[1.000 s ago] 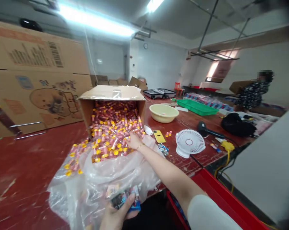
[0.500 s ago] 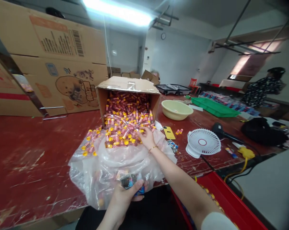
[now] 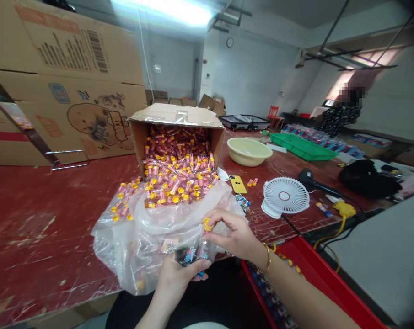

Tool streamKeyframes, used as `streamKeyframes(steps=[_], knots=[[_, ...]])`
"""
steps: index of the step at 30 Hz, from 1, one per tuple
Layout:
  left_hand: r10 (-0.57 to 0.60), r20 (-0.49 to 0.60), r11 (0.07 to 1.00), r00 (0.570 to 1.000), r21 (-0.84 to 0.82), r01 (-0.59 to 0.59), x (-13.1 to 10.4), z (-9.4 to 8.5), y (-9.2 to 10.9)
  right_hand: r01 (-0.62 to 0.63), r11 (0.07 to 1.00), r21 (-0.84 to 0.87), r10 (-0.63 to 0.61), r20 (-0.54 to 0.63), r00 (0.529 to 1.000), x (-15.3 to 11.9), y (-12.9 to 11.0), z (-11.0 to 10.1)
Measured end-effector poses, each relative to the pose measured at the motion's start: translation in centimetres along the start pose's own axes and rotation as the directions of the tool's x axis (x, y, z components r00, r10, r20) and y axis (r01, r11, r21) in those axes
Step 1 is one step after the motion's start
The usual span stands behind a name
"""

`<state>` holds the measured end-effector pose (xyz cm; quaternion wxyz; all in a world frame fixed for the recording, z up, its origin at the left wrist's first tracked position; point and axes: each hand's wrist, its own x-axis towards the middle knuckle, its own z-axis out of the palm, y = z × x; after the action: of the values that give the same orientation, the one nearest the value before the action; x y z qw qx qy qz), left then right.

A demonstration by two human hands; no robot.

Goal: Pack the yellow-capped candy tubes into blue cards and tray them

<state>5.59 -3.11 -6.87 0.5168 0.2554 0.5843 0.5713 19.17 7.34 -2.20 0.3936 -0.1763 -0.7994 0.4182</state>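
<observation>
My left hand point(image 3: 177, 276) is closed on a small dark printed packet point(image 3: 186, 257) with blue at its lower edge, held over the table's front edge. Thumb and fingers of my right hand point(image 3: 236, 235) pinch a small clear tube with a yellow cap point(image 3: 207, 224), just above the packet. Whether tube and packet touch I cannot tell. Behind my hands, a cardboard box point(image 3: 179, 114) lies with its open side facing me. Out of it spill many pink tubes with yellow caps point(image 3: 175, 183) onto a clear plastic bag point(image 3: 114, 256).
A red tray point(image 3: 325, 274) sits low at right, with rows of small items inside. On the red table point(image 3: 56, 228) are a yellow phone point(image 3: 238, 184), a white fan point(image 3: 285, 196), a cream basin point(image 3: 250, 151) and a green tray point(image 3: 304, 147). Large cartons point(image 3: 90, 87) stand left. A person point(image 3: 340, 119) is far right.
My right hand has moved from the pile of tubes back toward me, bringing a yellow-capped tube to the packet. My left hand still holds the packet. The view has shifted slightly.
</observation>
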Motion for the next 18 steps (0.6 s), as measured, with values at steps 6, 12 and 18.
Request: streamKeyframes(steps=[6, 12, 18], knots=[[-0.110, 0.085, 0.987, 0.990, -0.107, 0.119, -0.7, 0.0, 0.4, -0.375, 0.854, 0.361, 0.383, 0.051, 0.922, -0.6, 2.3, 1.5], [-0.234, 0.208, 0.892, 0.950, -0.342, 0.295, -0.8, 1.1, 1.1, -0.352, 0.848, 0.397, 0.265, 0.258, 0.929, -4.0, 1.8, 3.1], [-0.180, 0.150, 0.920, 0.972, -0.325, 0.220, -1.1, 1.6, 1.0, -0.228, 0.949, 0.216, 0.241, -0.033, 0.970, -5.1, 0.6, 5.1]])
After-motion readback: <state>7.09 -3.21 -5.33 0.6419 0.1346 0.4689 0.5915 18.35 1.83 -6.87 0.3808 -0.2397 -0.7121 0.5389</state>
